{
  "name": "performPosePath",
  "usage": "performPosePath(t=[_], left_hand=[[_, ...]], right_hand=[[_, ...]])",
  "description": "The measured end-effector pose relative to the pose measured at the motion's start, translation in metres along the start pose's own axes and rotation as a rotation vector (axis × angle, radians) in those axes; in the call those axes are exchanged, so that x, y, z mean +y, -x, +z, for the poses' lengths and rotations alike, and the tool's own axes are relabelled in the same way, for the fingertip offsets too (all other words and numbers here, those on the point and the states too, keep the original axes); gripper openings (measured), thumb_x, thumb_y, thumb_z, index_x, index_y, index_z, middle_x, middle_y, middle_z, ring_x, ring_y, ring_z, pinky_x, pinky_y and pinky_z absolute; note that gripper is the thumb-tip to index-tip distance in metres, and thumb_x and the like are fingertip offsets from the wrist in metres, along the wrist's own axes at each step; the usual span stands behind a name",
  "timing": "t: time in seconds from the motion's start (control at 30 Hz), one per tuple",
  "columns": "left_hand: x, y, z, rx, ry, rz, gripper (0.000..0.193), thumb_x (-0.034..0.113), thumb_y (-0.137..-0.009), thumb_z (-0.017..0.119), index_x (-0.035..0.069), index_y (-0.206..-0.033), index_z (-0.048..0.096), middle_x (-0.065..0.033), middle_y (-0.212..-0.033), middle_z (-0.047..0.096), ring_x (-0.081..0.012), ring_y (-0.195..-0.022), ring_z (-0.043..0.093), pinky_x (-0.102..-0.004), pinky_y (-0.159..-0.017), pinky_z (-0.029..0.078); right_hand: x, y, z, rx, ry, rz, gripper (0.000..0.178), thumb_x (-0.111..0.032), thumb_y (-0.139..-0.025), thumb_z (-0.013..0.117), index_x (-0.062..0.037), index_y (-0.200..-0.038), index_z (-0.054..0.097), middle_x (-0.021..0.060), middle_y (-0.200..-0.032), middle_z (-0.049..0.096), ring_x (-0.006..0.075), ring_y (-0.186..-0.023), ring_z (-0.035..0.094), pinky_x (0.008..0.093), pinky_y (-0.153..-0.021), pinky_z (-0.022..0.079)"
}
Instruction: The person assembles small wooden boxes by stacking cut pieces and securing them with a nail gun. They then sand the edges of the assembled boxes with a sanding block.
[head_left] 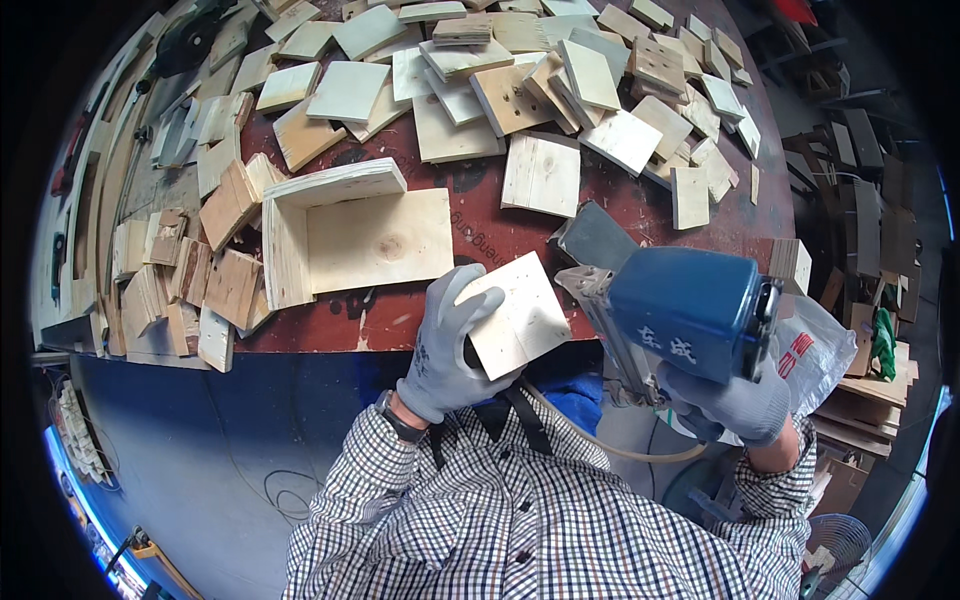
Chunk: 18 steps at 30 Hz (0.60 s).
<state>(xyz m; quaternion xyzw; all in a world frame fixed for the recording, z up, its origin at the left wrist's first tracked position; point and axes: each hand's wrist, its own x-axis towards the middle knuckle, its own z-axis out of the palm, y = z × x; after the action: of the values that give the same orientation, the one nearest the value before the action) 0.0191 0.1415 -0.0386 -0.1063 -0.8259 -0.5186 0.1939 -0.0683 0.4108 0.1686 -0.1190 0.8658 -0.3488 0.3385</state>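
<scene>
In a grey work glove, my left hand (440, 340) grips a square plywood piece (520, 318) in front of the table's near edge, thumb on its face. My gloved right hand (735, 400) is wrapped round the handle of a blue pneumatic nail gun (680, 300). The gun's metal nose points to the far left, close to the plywood piece but apart from it. A partly assembled wooden box (380, 235) lies on the table beyond my left hand; a base and two upright walls show.
The dark red table (390, 325) carries a heap of plywood offcuts (460, 90) at the back. More wood blocks (235, 285) lie at the left. A clear plastic bag (815, 345) sits right of the nail gun. A pale hose (640, 456) runs below it, and a fan (838, 540) stands lower right.
</scene>
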Motion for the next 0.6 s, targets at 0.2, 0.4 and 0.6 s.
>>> performPosePath(t=[0.2,0.4,0.6], left_hand=[[0.036,0.02,-0.031,0.212,1.402,-0.654,0.099,0.035,-0.072,0.095,0.005,-0.15,0.042,-0.0211,-0.158,0.045,-0.0381,-0.149,0.045,-0.0548,-0.124,0.038],[0.031,0.043,-0.03,0.379,2.04,-0.516,0.091,0.058,-0.093,0.072,0.01,-0.161,0.037,-0.0215,-0.155,0.046,-0.0416,-0.137,0.052,-0.058,-0.113,0.046],[0.04,0.034,-0.048,0.432,1.402,-0.31,0.092,0.019,-0.08,0.09,0.019,-0.159,0.042,-0.017,-0.162,0.039,-0.0428,-0.15,0.042,-0.0633,-0.122,0.04]], right_hand=[[0.017,0.027,-0.01,0.378,-0.283,0.166,0.026,-0.013,-0.09,0.077,-0.0011,-0.113,0.073,0.0087,-0.092,0.075,0.0162,-0.071,0.074,0.0306,-0.065,0.059],[0.025,0.021,0.001,0.635,-0.369,0.154,0.018,-0.017,-0.098,0.066,0.0002,-0.103,0.068,0.0064,-0.072,0.066,0.014,-0.058,0.063,0.0275,-0.057,0.048],[0.049,0.019,-0.004,0.701,-0.391,0.132,0.015,-0.015,-0.098,0.069,-0.0017,-0.103,0.067,0.0048,-0.072,0.064,0.0139,-0.057,0.06,0.0281,-0.057,0.049]])
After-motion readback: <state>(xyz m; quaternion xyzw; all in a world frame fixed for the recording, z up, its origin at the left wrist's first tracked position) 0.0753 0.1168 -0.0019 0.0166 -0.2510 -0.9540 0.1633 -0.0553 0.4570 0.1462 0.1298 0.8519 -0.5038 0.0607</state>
